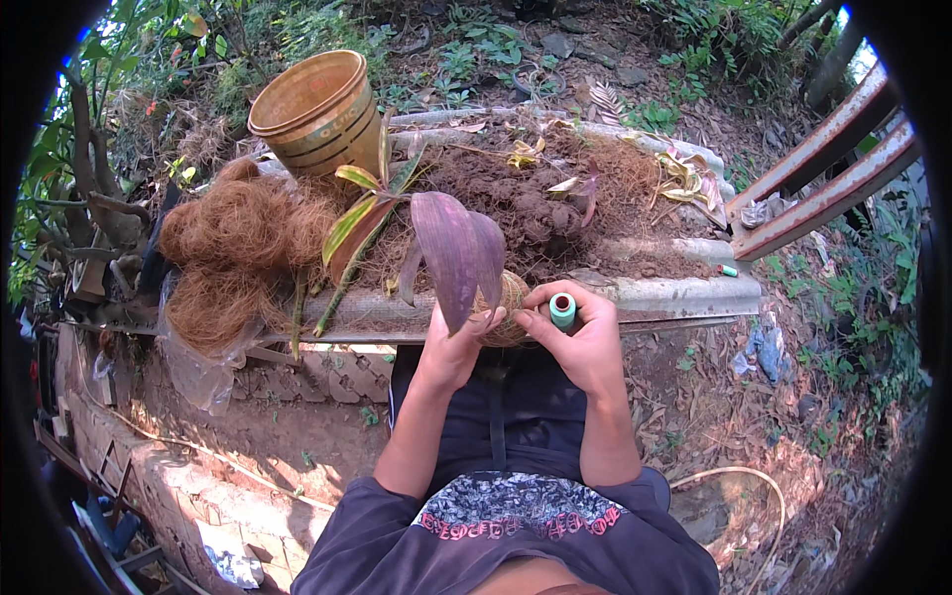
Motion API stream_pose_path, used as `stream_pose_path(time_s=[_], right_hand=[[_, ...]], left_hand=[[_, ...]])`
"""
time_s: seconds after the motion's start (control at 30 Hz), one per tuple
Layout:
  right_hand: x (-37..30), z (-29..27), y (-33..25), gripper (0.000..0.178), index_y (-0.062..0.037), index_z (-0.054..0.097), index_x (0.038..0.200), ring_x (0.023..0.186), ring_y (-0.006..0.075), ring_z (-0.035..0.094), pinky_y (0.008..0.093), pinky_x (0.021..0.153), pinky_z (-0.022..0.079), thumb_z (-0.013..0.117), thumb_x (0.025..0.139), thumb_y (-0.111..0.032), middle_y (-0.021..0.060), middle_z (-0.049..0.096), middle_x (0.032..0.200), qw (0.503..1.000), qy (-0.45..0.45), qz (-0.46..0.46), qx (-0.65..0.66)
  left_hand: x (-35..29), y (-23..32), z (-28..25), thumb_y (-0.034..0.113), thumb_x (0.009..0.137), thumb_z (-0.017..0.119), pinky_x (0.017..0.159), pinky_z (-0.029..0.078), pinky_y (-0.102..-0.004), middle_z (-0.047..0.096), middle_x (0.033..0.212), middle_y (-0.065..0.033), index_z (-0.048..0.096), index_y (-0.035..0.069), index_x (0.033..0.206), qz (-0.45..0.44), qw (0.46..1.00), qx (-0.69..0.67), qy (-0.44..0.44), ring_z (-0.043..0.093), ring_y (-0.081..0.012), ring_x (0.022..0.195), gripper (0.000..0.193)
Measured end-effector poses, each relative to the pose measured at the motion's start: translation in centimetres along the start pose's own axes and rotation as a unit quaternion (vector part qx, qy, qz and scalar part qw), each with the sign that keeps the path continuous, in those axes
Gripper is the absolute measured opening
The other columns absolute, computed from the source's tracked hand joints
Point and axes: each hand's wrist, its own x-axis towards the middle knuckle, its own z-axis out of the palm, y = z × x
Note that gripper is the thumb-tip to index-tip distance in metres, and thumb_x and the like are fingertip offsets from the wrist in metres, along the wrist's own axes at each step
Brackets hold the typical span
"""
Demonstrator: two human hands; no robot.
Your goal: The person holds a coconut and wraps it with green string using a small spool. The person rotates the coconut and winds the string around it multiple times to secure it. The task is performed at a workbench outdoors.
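A ball wrapped in brown coir fibre (507,309) sits between my hands, close in front of my body. Purple broad leaves (448,243) of a plant rise over it and hang towards my left wrist. My left hand (453,347) is closed round the ball's left side, partly covered by a leaf. A mint-green thread spool (562,311) is held in my right hand (587,342), whose thumb and forefinger meet at the ball's right side. Any thread between spool and ball is too fine to make out.
A corrugated sheet (684,296) forms the work surface, bearing dark soil (526,203) and dry leaves. Loose coir (233,228) lies at left beside a brown plastic pot (322,124). Rusty metal beams (828,193) stand at right. A small green tube-like piece (728,270) lies near the right edge.
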Motion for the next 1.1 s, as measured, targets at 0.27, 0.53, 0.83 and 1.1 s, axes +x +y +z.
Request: stream_pose_path(time_s=[0.27, 0.53, 0.83, 1.1], right_hand=[[0.0, 0.8, 0.2, 0.013, 0.0028, 0.064, 0.084, 0.072, 0.0073, 0.057, 0.0238, 0.063, 0.046, 0.069, 0.080, -0.009, 0.0055, 0.063, 0.077, 0.987, 0.060, -0.083, -0.122], [0.0, 0.4, 0.2, 0.009, -0.0001, 0.061, 0.088, 0.069, 0.0025, 0.047, 0.0187, 0.061, 0.040, 0.064, 0.085, -0.008, -0.0043, 0.056, 0.078, 0.998, 0.001, -0.020, -0.062], [0.2, 1.1, 0.7, 0.012, 0.0014, 0.063, 0.087, 0.073, 0.0086, 0.058, 0.0246, 0.064, 0.046, 0.068, 0.081, -0.008, 0.0047, 0.063, 0.079, 0.993, 0.054, -0.083, -0.067], [0.4, 1.0, 0.6, 0.012, 0.0019, 0.063, 0.086, 0.064, 0.0106, 0.058, 0.0262, 0.056, 0.045, 0.066, 0.083, -0.009, 0.0067, 0.062, 0.075, 0.977, 0.073, -0.129, -0.151]], left_hand=[[0.1, 0.0, 0.7, 0.010, 0.078, 0.067, 0.093, 0.043, -0.0311, 0.051, 0.116, -0.0076, 0.036, 0.004, 0.129, 0.033, 0.999, 0.009, 0.006, 0.053, -0.0146, 0.107, 0.060], [0.1, 0.5, 0.9, 0.009, 0.078, 0.062, 0.093, 0.047, -0.0392, 0.054, 0.114, -0.0102, 0.038, 0.008, 0.127, 0.027, 0.999, -0.028, 0.026, 0.055, -0.0223, 0.108, 0.055], [-0.4, -0.1, 0.3, 0.004, 0.082, 0.060, 0.097, 0.041, -0.0345, 0.048, 0.121, -0.0093, 0.033, 0.004, 0.131, 0.034, 0.999, -0.010, 0.025, 0.051, -0.0183, 0.112, 0.056], [0.0, 0.0, 0.8, 0.006, 0.079, 0.064, 0.096, 0.041, -0.0334, 0.049, 0.119, -0.0097, 0.031, 0.005, 0.131, 0.048, 0.998, 0.014, 0.025, 0.050, -0.0169, 0.111, 0.061]])
